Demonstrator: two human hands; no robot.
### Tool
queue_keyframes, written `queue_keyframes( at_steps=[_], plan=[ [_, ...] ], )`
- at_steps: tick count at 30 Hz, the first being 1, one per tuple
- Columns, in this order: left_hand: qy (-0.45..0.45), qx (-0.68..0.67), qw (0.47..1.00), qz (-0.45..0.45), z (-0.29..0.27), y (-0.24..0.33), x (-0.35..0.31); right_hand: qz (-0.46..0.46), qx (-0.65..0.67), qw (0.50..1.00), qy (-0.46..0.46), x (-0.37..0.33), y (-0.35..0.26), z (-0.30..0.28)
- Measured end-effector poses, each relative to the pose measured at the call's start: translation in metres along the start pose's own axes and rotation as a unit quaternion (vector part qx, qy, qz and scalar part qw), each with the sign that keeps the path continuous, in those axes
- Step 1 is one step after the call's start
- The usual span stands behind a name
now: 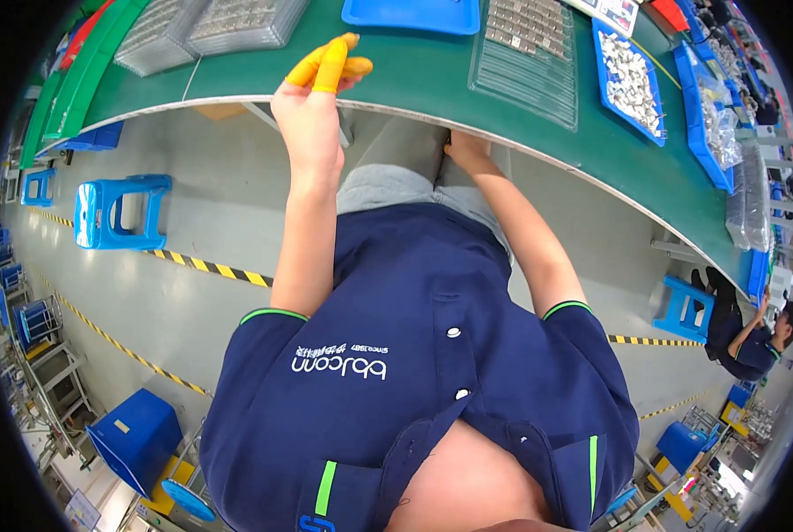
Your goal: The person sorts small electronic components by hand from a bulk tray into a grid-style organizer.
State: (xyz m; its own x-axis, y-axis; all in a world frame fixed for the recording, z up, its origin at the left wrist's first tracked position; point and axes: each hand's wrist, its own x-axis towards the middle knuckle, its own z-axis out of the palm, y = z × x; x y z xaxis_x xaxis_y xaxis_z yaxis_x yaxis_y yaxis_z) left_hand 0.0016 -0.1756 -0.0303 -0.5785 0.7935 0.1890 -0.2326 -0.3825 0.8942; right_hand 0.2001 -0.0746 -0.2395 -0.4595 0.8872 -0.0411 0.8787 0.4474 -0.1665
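Observation:
My left hand (319, 84) is raised at the table's near edge, left of centre, with yellow finger cots (329, 66) on its fingers. Thumb and a bent finger come together at their tips; anything between them is too small to make out. Below the tabletop, by my lap, is my right hand (470, 149), close to my grey trousers (396, 160). Its fingers are mostly hidden, so their grip does not show. Nearest to my left hand on the green table (414, 75) is a blue tray (412, 16).
Stacked clear trays (237, 25) stand at the far left. Right of centre lies a clear tray of metal parts (528, 27), then a blue tray of small white parts (629, 84). Blue stools (123, 213) stand on the floor. A person (756, 341) works at the far right.

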Motion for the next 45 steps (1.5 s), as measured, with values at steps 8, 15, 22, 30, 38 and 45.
queue_keyframes(
  at_steps=[8, 15, 22, 30, 38, 45],
  plan=[
    [-0.027, 0.041, 0.996, -0.071, -0.001, -0.005, -0.009, 0.025, 0.073, 0.996, 0.054, -0.016, 0.008, 0.005],
    [-0.214, 0.117, 0.955, -0.169, 0.009, -0.003, -0.019, -0.097, 0.524, 0.846, 0.023, -0.109, -0.049, -0.145],
    [-0.361, 0.012, 0.911, -0.198, 0.052, 0.013, -0.033, -0.146, 0.437, 0.816, 0.348, -0.087, -0.045, -0.211],
    [-0.357, -0.063, 0.899, -0.245, 0.065, 0.018, -0.013, -0.189, 0.458, 0.818, 0.294, -0.065, -0.039, -0.232],
    [-0.376, 0.137, 0.903, -0.158, 0.076, 0.026, 0.007, -0.204, 0.456, 0.823, 0.272, -0.047, -0.028, -0.236],
    [-0.396, 0.134, 0.886, -0.203, 0.078, 0.022, 0.020, -0.251, 0.412, 0.831, 0.278, -0.039, -0.024, -0.248]
  ],
)
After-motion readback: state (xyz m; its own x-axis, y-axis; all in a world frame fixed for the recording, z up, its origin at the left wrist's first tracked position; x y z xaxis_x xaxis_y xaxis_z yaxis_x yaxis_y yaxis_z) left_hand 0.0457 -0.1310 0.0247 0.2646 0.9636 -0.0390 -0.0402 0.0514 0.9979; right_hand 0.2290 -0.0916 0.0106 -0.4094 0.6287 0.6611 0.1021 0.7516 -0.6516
